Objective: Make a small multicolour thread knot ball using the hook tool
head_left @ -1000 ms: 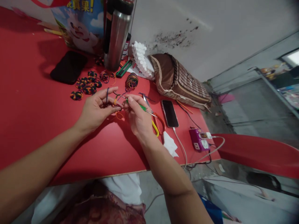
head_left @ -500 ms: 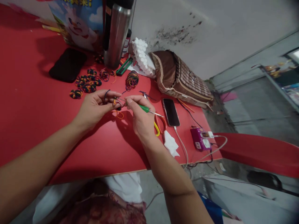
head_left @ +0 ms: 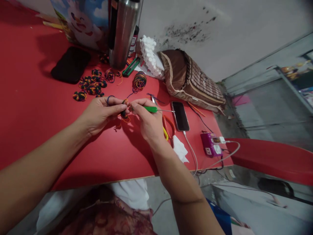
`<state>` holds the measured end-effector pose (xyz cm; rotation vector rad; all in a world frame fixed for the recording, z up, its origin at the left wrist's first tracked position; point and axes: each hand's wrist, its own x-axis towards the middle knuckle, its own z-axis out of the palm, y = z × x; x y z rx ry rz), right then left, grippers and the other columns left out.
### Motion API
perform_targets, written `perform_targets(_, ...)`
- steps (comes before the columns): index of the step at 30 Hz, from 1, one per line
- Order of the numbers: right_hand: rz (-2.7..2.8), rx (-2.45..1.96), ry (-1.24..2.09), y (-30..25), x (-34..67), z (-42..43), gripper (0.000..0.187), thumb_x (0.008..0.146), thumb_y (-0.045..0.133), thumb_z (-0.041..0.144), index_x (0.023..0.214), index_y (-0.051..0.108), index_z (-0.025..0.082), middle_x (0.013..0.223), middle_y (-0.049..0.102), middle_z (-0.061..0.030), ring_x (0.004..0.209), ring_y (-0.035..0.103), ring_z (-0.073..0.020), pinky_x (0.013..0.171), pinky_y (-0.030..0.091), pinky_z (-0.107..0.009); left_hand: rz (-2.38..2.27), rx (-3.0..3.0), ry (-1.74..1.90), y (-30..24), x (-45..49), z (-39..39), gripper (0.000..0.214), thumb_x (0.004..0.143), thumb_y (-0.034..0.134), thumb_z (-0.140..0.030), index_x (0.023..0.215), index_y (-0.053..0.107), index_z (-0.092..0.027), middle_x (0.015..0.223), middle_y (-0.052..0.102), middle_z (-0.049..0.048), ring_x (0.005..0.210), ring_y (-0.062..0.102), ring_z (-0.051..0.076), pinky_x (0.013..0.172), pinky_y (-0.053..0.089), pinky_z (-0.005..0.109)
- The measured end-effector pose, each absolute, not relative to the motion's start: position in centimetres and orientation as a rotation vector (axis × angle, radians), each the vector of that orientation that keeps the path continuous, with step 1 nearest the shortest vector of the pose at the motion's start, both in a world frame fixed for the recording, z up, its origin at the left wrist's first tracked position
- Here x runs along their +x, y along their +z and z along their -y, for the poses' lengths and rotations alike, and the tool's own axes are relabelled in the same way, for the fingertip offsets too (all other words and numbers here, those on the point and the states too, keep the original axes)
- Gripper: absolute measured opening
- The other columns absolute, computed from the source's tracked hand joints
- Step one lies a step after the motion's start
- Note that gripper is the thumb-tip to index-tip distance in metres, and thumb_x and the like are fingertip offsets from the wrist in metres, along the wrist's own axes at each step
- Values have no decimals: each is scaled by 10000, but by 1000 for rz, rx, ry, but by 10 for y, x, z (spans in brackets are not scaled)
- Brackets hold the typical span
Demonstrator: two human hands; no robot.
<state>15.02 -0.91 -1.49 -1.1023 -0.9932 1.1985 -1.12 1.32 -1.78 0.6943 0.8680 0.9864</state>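
A small dark piece of crochet (head_left: pixel 124 114) with orange flecks is pinched between the thumb and fingers of my left hand (head_left: pixel 102 111). Dark yarn loops over a finger of that hand and runs up to a multicoloured ball of yarn (head_left: pixel 139 81) just beyond. My right hand (head_left: pixel 149 122) closes round the green handle of a crochet hook (head_left: pixel 150 109), whose thin metal shaft points right. Both sets of fingertips meet at the piece, so the working end is hidden. Loose orange ends hang below. Several finished pieces (head_left: pixel 90 86) in the same yarn lie beyond my left hand.
On the red table (head_left: pixel 105 160) are scissors (head_left: pixel 168 127), a charging phone (head_left: pixel 180 116), crumpled tissue (head_left: pixel 180 149) and a purple power socket (head_left: pixel 210 145). Behind stand a steel flask (head_left: pixel 124 36), a green cutter (head_left: pixel 131 67), a brown cushion (head_left: pixel 190 78) and a black pouch (head_left: pixel 70 65).
My left fingers have closed more tightly over the piece, which now shows more upright between them. The hook's handle has tilted nearer level. The view has shifted slightly.
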Motion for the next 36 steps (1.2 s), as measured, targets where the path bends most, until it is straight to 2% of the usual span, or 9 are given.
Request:
perform_targets(3,983,-1063,1307,-16,150,8,76,835,859,291,815,791,262,802,782,18,798,720,-138,846,601,-310,-874,698,976,-17,-11,-14,180,711,943,-207,757,776,-158,767,800,66,574,701,155,488,548,242)
perform_targets(6,931,-1004,1331,-18,149,7,195,753,941,273,872,787,278,861,795,36,794,724,-126,806,610,-287,-895,692,972,-16,-11,-13,197,678,958,-192,738,772,-168,715,778,42,526,663,127,479,538,224)
perform_targets(9,916,-1001,1319,-21,149,6,186,780,929,281,906,792,274,848,789,40,737,715,-114,764,611,-278,-896,720,953,-14,-10,-11,164,687,939,-189,738,785,-169,698,768,36,501,641,119,467,529,228)
perform_targets(12,970,-1032,1311,-22,150,5,138,814,899,313,895,804,257,842,784,27,730,708,-122,764,616,-293,-887,768,971,-14,-9,-9,108,717,898,-181,736,793,-164,716,775,47,531,661,135,488,538,247)
perform_targets(18,1010,-1044,1307,-24,151,3,113,821,887,326,830,787,274,759,731,36,670,644,-122,660,567,-287,-872,770,907,-16,-9,-8,195,652,968,-237,725,800,-170,708,770,65,539,658,158,470,519,271)
perform_targets(22,956,-1021,1314,-24,151,3,142,804,881,337,796,762,260,679,675,59,595,574,-99,611,522,-265,-861,749,850,-14,-9,-6,180,635,942,-175,788,851,-195,783,799,66,578,666,158,522,551,293)
perform_targets(31,920,-1016,1327,-22,149,4,175,785,890,358,777,744,262,682,643,61,629,533,-102,653,511,-264,-886,720,832,-12,-6,-4,167,644,934,-157,782,860,-214,807,796,65,660,689,172,598,600,315)
perform_targets(36,916,-1023,1318,-20,146,6,128,792,876,305,770,758,261,713,668,50,656,560,-103,654,523,-255,-898,701,856,-16,-6,-3,185,614,971,-176,738,834,-183,781,785,72,669,693,179,557,552,287)
